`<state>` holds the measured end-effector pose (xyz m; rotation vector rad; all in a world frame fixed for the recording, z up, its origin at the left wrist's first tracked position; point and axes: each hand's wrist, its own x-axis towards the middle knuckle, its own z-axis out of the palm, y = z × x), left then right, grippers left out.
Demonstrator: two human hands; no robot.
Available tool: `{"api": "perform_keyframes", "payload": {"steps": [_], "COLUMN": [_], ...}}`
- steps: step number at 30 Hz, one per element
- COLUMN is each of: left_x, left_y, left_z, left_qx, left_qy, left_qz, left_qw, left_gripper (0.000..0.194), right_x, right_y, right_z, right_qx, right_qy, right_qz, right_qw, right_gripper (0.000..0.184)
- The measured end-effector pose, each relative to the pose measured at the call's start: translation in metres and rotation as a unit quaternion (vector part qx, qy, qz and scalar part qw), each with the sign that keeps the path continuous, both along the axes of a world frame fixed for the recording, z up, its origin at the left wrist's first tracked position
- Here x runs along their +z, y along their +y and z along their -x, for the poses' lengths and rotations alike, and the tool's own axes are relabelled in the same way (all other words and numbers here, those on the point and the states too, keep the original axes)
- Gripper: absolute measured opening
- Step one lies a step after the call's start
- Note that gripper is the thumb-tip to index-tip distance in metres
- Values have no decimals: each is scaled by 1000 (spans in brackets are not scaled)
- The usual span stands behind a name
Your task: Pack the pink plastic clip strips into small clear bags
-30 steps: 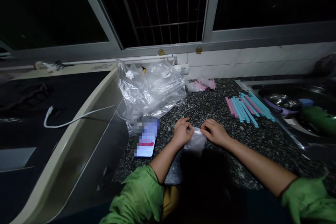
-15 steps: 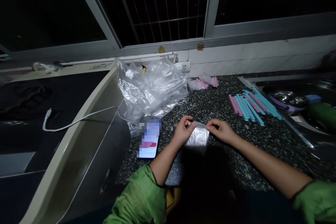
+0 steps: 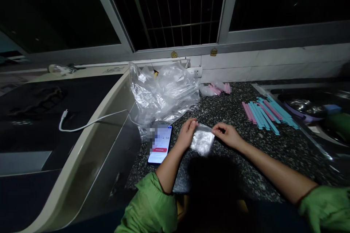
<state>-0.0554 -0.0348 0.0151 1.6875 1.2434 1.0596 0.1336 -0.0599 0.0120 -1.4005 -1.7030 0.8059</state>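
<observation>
Between my hands, over the dark speckled counter, is a small clear plastic bag (image 3: 202, 140). My left hand (image 3: 187, 133) is closed on the bag's upper left edge. With thumb and forefinger, my right hand (image 3: 226, 134) pinches its upper right corner. To the left of my left hand lies a lit phone (image 3: 160, 145), partly blurred out. On the right, several flat blue strips (image 3: 263, 115) and pink strips (image 3: 248, 112) lie in a loose pile.
Large crumpled plastic sheeting (image 3: 166, 93) rests against the wall at the back left. Beside it are small bags with pink pieces (image 3: 216, 88). A white cable (image 3: 93, 119) runs over the cream-edged appliance at left. The sink (image 3: 279, 91) with a metal bowl (image 3: 299, 105) is at right.
The small bag now shows broader and flatter between my hands. My left hand has turned more upright, and my right hand has shifted slightly left. The whole view has shifted a little.
</observation>
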Motion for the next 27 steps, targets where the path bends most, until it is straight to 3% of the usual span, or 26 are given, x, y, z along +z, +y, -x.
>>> {"api": "perform_keyframes", "payload": {"steps": [3,6,13,21,27], "left_x": [-1,-2,-2,-1,-1], "left_y": [1,1,1,-4,-6], "left_z": [-3,-6,-8,-12,-14], "left_qx": [-44,-36,2,1,8], "left_qy": [-85,-126,-167,-244,-276], "left_qz": [89,131,129,135,147], "left_qw": [991,983,977,960,950], "left_gripper": [29,24,16,25,27], "right_x": [4,4,1,3,2], "right_y": [-1,-2,-2,-13,-15], "right_z": [1,-1,-10,5,5], "right_qx": [2,9,-1,64,54], "right_qy": [25,51,56,109,90], "right_qz": [21,49,65,141,138], "right_qw": [999,997,996,982,985], "right_gripper": [31,33,36,43,41]}}
